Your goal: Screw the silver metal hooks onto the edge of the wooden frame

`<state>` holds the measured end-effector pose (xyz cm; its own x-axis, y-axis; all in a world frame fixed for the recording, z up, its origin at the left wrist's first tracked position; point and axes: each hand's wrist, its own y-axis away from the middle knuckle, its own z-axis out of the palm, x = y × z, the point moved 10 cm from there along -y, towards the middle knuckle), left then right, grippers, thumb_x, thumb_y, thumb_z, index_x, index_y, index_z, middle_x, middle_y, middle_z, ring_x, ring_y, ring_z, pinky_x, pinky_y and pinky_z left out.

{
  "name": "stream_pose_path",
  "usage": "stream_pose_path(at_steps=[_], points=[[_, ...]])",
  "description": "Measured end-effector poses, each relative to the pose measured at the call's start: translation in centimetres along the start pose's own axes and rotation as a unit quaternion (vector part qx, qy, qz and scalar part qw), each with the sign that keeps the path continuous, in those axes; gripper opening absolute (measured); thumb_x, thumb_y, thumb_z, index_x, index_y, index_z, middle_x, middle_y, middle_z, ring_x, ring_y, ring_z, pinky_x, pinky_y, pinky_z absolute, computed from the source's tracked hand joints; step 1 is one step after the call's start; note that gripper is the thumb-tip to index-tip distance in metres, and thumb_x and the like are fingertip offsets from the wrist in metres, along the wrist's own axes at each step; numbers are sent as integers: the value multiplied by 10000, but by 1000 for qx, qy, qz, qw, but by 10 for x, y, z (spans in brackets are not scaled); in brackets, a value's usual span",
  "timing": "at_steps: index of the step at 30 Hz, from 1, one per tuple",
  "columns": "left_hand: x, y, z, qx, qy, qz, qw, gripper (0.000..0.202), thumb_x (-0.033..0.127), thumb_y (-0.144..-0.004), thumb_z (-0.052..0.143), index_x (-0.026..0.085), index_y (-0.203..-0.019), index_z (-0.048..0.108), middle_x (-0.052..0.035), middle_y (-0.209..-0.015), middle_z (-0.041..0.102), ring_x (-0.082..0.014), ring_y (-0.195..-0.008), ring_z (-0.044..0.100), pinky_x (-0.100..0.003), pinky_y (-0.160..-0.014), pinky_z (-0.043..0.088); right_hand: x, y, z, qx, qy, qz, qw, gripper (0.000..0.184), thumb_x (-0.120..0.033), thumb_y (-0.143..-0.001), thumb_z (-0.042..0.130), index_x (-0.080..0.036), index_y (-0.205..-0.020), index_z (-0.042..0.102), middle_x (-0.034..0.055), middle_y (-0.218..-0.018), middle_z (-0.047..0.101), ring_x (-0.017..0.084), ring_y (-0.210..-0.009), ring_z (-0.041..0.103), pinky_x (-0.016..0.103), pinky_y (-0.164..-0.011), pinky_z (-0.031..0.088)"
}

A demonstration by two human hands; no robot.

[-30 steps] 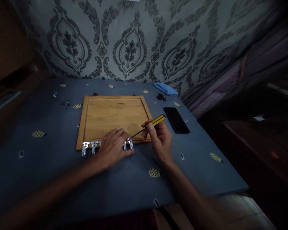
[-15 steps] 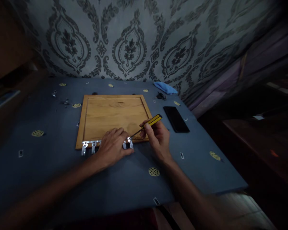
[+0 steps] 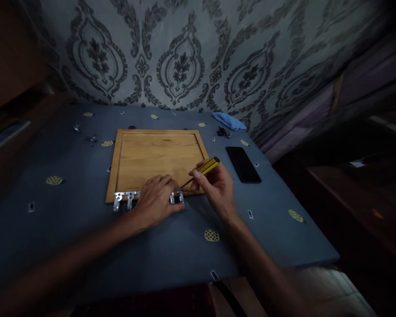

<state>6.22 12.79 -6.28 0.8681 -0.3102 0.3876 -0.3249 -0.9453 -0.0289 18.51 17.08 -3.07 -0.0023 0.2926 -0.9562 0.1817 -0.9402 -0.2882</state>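
Observation:
A square wooden board lies on the blue table. Along its near edge sits a shiny metal hook rail. My left hand lies over the middle of the rail, fingers spread and pressing it down. My right hand is closed round a yellow-and-black screwdriver. The thin shaft slants down to the left, and its tip meets the rail's right end by my left fingertips.
A black phone lies right of the board. A blue cloth and a small dark object sit at the back right by the patterned wall. Small metal parts lie at the back left. The table edge drops off on the right.
My right hand and the screwdriver have shifted slightly left and toward the rail's right end. My left hand has stayed on the rail.

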Motion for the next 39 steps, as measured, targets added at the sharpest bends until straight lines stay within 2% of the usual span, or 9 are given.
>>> stream_pose_path(at_steps=[4,8,11,18,21,26,33,36,39], points=[[0,0,0,-3,1,-2,1000,389,467,-865,765,187,-1111,653,-76,-1124,656,-302,-1085,606,-431,-916,497,-7,-4,4,-54,14,-4,998,377,-477,-898,718,-230,-1168,626,-26,-793,660,106,-571,621,269,-563,546],[1,0,0,-11,-3,-2,1000,384,462,-866,765,176,-1092,645,-80,-1121,652,-302,-1082,600,-430,-907,495,-12,-6,10,-103,42,-5,994,363,-536,-928,658,-196,-1054,681,-17,-702,651,126,-590,630,275,-556,534],[1,0,0,-14,-1,-5,1000,371,458,-864,768,178,-1070,640,-78,-1110,653,-301,-1073,604,-429,-910,488,-13,-9,11,-92,54,2,994,352,-541,-880,713,-193,-927,692,-43,-616,601,108,-518,572,251,-490,480],[1,0,-1,0,8,-2,1000,357,455,-856,774,183,-1046,643,-73,-1095,658,-298,-1067,609,-433,-920,490,-4,-11,9,-43,21,18,999,324,-497,-793,808,-205,-806,668,-45,-632,608,89,-471,529,240,-453,454],[0,0,-1,1,12,-4,1000,335,455,-868,760,191,-1038,643,-64,-1086,658,-290,-1061,605,-429,-918,488,-2,-9,3,-32,17,14,999,332,-527,-815,779,-212,-882,697,-30,-663,649,99,-489,551,261,-488,491],[1,0,0,-6,12,1,1000,368,457,-863,768,173,-1060,643,-76,-1102,660,-297,-1068,602,-433,-920,481,0,-4,-2,-39,4,11,999,358,-510,-847,755,-227,-1066,743,37,-905,755,102,-545,601,291,-550,544],[2,-1,-1,-16,2,-6,1000,377,454,-860,773,169,-1070,644,-89,-1146,660,-310,-1106,602,-430,-923,482,0,2,1,-29,4,12,999,275,-468,-801,798,-214,-889,739,-10,-687,680,108,-485,568,253,-452,514],[2,-1,-1,-23,-2,-11,1000,369,449,-864,769,173,-1073,641,-89,-1143,667,-303,-1096,607,-429,-923,485,-1,3,-2,2,12,4,1000,255,-425,-738,845,-219,-814,715,-17,-697,667,99,-486,544,241,-439,507],[2,-1,-1,-24,-1,-14,1000,383,463,-866,762,171,-1081,640,-91,-1153,665,-310,-1106,604,-438,-926,486,-1,2,-2,4,20,3,1000,239,-405,-735,843,-224,-803,703,-15,-715,669,95,-487,533,239,-434,505]])
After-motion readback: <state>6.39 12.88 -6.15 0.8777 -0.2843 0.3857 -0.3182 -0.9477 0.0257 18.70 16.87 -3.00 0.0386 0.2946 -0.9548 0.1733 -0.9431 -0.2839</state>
